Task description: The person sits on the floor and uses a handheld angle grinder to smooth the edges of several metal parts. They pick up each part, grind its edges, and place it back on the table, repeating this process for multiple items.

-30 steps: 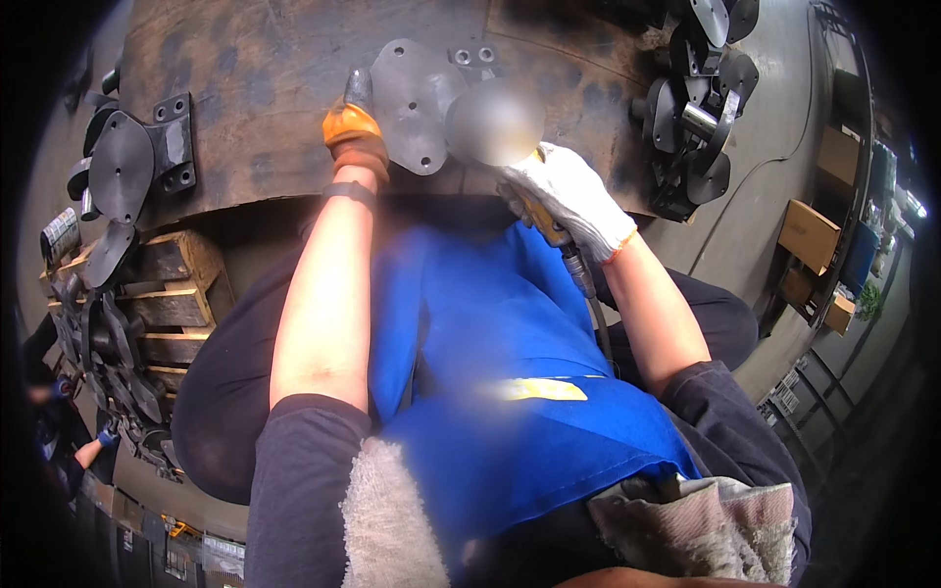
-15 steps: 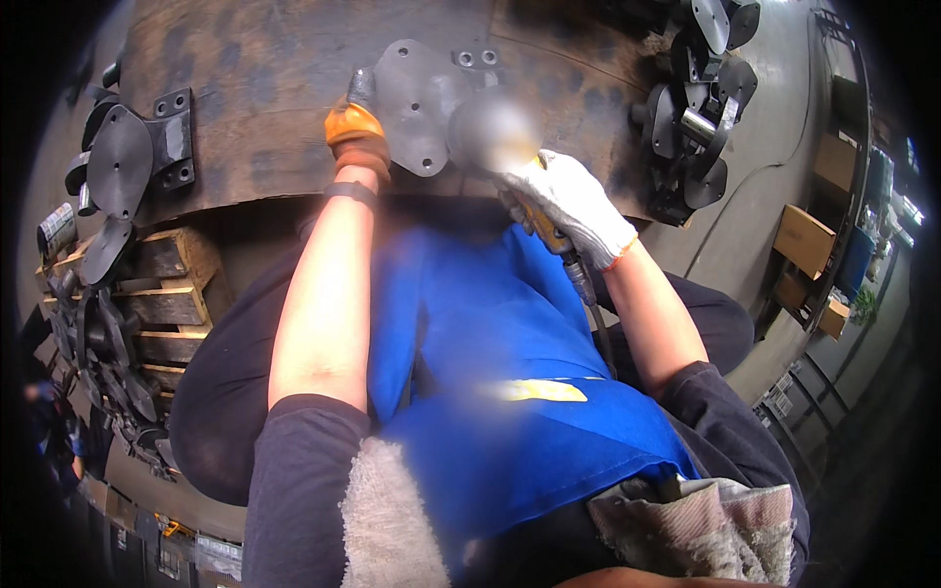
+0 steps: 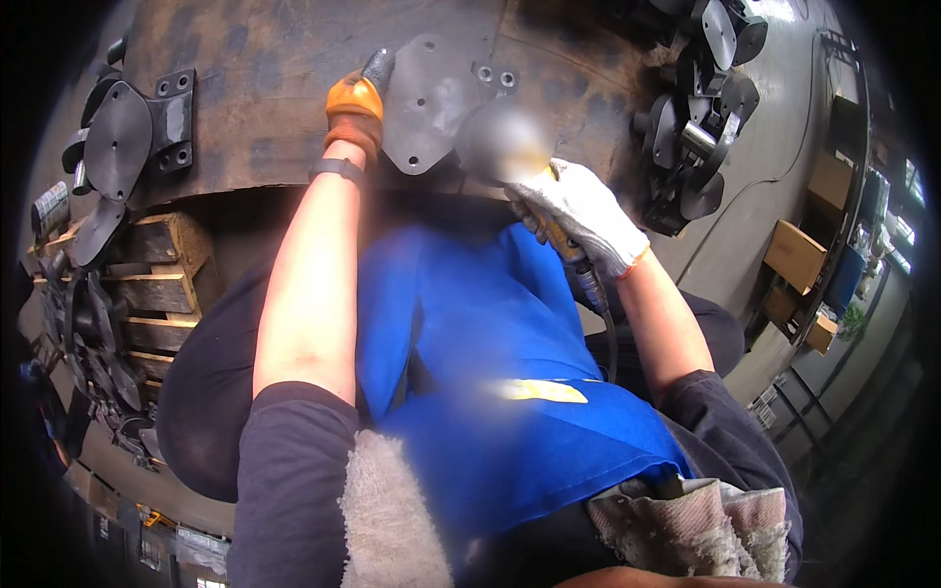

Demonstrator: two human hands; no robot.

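Note:
A grey steel bracket lies on the dark worktable, with an oval plate, several drilled holes and a flange with two holes. My left hand, in an orange glove with a dark fingertip, grips the bracket's left edge; its other fingers are partly hidden. In a whitish glove, my right hand is closed around a yellow corded angle grinder. The grinder's head is blurred and overlaps the right edge of the plate, so I cannot tell whether the disc touches it.
Another bracket rests at the table's left edge. More brackets are piled on the right side. Below left, a wooden pallet stands beside stacked metal parts. A cord runs down from the grinder. Cardboard boxes sit on a shelf far right.
The bracket sits slightly higher in view, and the grinder has shifted a little to the right and down along its right side. My left hand has moved slightly up, still on the bracket.

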